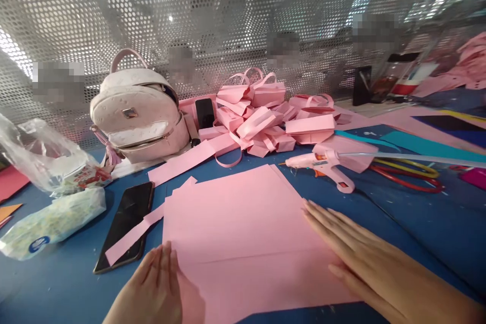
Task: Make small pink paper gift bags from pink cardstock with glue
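A large pink paper sheet [243, 233] is laid flat on the blue bench [417, 228], close to its near edge, and is pressed down from both sides. The left hand [152, 288] is laid open, fingers together, on the sheet's near left part; the right hand [353, 253] is spread flat, fingers straight, along its right edge. Nothing is gripped by either hand. A fold line is seen across the sheet between the hands. A black phone [125, 225] is placed just left of the sheet, with a pink paper strip [132, 238] across it. A glue gun [322, 164] is set beyond the right hand, and a pile of pink paper boxes [266, 116] lies toward the far edge beside a backpack [138, 111]. Both wrists are cut off by the lower frame edge, and the things at the far right corner are too blurred to be made out.
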The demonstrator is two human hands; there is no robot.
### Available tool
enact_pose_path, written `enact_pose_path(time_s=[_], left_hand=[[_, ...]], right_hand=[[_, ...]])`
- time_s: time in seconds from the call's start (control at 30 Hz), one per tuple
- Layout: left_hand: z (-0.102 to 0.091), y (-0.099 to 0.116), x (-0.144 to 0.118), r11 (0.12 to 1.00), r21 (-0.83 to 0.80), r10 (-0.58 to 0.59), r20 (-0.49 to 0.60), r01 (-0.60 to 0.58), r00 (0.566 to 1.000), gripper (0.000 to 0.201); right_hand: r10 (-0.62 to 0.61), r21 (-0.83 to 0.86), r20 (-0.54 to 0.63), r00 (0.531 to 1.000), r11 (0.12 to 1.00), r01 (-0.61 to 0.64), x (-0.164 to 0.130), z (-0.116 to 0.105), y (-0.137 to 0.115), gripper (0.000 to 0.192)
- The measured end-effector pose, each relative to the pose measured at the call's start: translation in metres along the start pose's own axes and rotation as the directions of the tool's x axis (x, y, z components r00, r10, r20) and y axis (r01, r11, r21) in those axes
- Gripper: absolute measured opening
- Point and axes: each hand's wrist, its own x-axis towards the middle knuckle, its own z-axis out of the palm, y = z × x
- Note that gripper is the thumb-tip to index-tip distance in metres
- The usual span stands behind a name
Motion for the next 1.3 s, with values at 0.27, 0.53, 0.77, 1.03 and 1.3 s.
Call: enact_pose_path(time_s=[0.27,0.53,0.77,1.03,1.3], left_hand=[[-0.036,-0.012,0.051,0.964,-0.104,-0.252,-0.074,0.244,0.965,0.039],[-0.057,-0.035,0.091,0.626,-0.692,-0.230,0.277,0.360,0.933,0.021],[-0.065,-0.043,0.088,0.491,-0.810,-0.108,0.309,0.321,0.945,0.014],[-0.067,-0.043,0.070,0.157,-0.921,-0.188,0.326,0.356,0.926,0.045],[-0.052,0.005,0.053,0.490,-0.853,-0.303,0.026,0.180,0.952,0.053]], right_hand=[[-0.129,-0.145,-0.019,0.991,0.982,0.125,0.003,-0.017,0.000,0.075],[-0.204,-0.178,0.053,0.978,0.961,0.210,0.032,-0.035,-0.010,0.050],[-0.257,-0.044,0.055,0.965,0.965,0.259,0.072,-0.043,-0.041,0.037],[-0.379,-0.029,-0.094,0.920,0.925,0.378,0.119,-0.049,-0.059,0.033],[-0.577,0.257,0.313,0.754,0.816,0.518,0.116,-0.022,-0.066,0.056]])
